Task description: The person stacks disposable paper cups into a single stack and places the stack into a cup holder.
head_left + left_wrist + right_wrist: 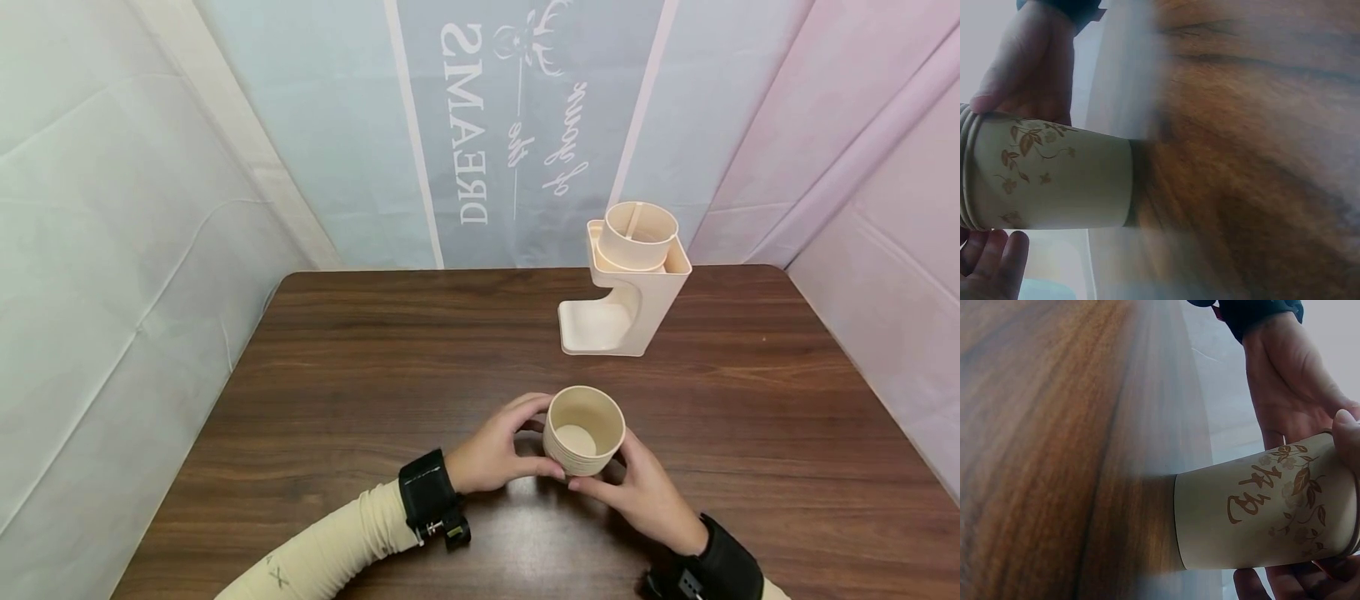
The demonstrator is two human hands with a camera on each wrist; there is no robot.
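Both hands hold a nested stack of cream paper cups [585, 433], mouth up, at the front of the table. My left hand [491, 452] grips the left side near the rims, thumb on the near side. From the right, my right hand [654, 498] grips the same stack, its thumb close to the left one. Brown leaf patterns mark the outer cup [1054, 175] in the left wrist view. Brown characters also show on the cup [1254, 506] in the right wrist view, its base right at the tabletop. Some fingertips are hidden behind the stack.
A cream plastic stand [648, 312] with a flat foot sits at the back right of the dark wooden table [390, 350]. A round slotted tube [637, 250] rises from its top. Fabric walls [135, 250] close in the table's left, right and back sides.
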